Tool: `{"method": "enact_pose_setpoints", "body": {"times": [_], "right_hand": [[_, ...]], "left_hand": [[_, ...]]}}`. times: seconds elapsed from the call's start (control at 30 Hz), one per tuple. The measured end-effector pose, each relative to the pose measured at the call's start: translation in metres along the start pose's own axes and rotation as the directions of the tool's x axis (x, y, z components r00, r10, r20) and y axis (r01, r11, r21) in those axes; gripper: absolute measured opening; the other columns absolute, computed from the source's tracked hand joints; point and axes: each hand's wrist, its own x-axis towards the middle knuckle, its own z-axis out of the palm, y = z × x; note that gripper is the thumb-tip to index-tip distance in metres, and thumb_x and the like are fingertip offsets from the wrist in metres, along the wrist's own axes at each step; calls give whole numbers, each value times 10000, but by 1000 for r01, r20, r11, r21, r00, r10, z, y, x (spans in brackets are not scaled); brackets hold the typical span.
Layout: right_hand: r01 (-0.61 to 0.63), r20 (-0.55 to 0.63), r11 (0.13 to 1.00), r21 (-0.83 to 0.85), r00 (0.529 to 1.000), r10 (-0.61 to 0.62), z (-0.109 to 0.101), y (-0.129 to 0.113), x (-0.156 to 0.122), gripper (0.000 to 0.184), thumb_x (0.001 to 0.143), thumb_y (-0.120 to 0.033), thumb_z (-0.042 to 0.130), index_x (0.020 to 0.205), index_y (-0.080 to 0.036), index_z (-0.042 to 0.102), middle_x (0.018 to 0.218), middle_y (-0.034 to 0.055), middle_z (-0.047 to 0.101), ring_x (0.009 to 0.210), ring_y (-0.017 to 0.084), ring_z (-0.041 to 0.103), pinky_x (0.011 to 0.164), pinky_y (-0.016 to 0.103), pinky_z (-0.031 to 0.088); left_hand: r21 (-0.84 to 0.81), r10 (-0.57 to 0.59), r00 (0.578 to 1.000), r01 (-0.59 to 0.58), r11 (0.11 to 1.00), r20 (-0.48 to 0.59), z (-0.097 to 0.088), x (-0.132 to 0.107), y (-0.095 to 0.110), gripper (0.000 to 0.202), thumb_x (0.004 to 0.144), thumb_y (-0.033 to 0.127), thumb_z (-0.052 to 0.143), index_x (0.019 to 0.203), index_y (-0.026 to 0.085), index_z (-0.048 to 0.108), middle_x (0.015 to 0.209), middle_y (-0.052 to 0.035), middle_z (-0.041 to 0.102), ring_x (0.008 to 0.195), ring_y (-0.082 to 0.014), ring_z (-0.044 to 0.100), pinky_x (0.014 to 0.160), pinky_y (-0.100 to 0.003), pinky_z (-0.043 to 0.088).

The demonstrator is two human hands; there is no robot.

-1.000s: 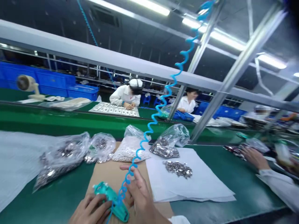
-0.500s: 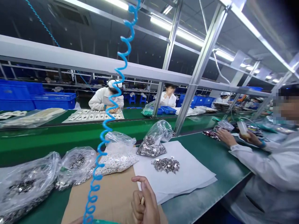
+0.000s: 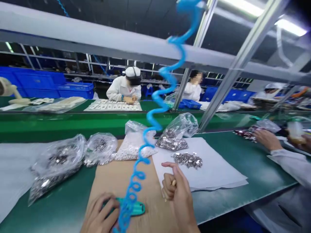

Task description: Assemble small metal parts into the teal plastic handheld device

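Observation:
At the lower left, my left hand (image 3: 103, 213) lies over the cardboard with its fingers curled round one end of a teal plastic piece (image 3: 138, 208). I cannot tell its exact kind. My right hand (image 3: 179, 194) is raised above the cardboard's right side, index finger crooked outward. Its other fingers are closed on a thin pale stick (image 3: 173, 183), of which only the ends show. Beyond that hand, a loose pile of small shiny metal pieces (image 3: 188, 160) rests on white paper sheets (image 3: 216, 171). The brown cardboard (image 3: 109, 176) spreads beneath both hands.
A blue coiled hose (image 3: 150, 119) hangs in front of me. Behind the cardboard stand a bag of small white pieces (image 3: 136, 147) and bags of metal pieces (image 3: 172, 140), (image 3: 58, 161). A co-worker's hand (image 3: 267, 139) works at right. Another person (image 3: 126, 85) sits across the green divider (image 3: 60, 124).
The view has tilted down and turned left, so the bench sits further right. My left hand and the teal piece have come into fuller view. My right hand keeps its closed pose.

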Motion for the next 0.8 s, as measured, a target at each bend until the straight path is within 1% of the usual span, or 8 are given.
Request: {"method": "enact_pose_setpoints", "body": {"times": [0.03,0.1,0.17,0.2,0.37,0.57,0.7,0.8], "right_hand": [[18,4,1000,10,1000,-18,3,-2,-3,428,888,-624,560,1004,-212,569,533,-126,170,444,54,86,388,166,132],[60,-6,998,29,998,-60,10,-4,-8,398,901,-600,548,990,-213,586,515,-127,154,428,55,74,376,167,130],[72,-4,997,30,997,-72,16,-3,-10,357,920,-560,535,1000,-218,598,498,-125,161,416,59,74,364,169,139],[61,11,998,23,998,-61,19,-1,-10,345,930,-548,525,1006,-219,600,489,-123,173,409,62,83,359,171,148],[-10,86,1000,-11,996,11,26,20,-13,355,957,-560,469,1016,-226,574,442,-126,224,368,70,136,357,180,197],[14,86,996,-89,996,-6,29,42,-12,371,962,-574,466,1025,-224,572,426,-130,243,349,72,168,352,169,208],[-5,106,992,-124,994,18,27,47,-11,404,966,-590,448,1037,-216,582,433,-131,229,357,69,148,359,174,185],[-5,109,991,-132,994,20,26,49,-10,402,967,-587,449,1049,-215,580,433,-131,237,352,71,150,359,180,183]], "left_hand": [[-16,-27,999,28,999,43,-7,4,7,231,993,337,500,986,278,723,994,-47,700,1036,-240,616,895,-369,523],[-56,-73,993,79,995,97,-19,11,18,186,974,304,545,965,256,725,1170,-70,659,1176,-273,553,992,-428,482],[-110,-75,984,93,990,163,-24,17,23,149,954,320,596,931,246,722,1313,-64,597,1271,-288,491,1052,-453,439],[-141,-75,981,101,985,178,-24,18,24,145,952,327,606,946,237,718,1339,-68,585,1270,-279,497,1055,-448,434],[-227,-89,974,136,964,207,-21,18,22,141,962,328,606,990,223,695,1236,-45,660,1126,-220,589,1003,-412,439],[-210,-51,975,98,973,216,-24,21,25,156,978,323,579,961,207,681,1233,-42,664,1104,-230,589,997,-433,432],[-164,-56,970,96,982,236,-22,20,26,216,985,385,552,963,215,683,1232,-55,662,1124,-247,573,982,-448,448],[-160,-70,975,105,982,212,-21,19,26,230,967,415,578,943,219,695,1224,-65,658,1122,-239,564,962,-432,463]]}}
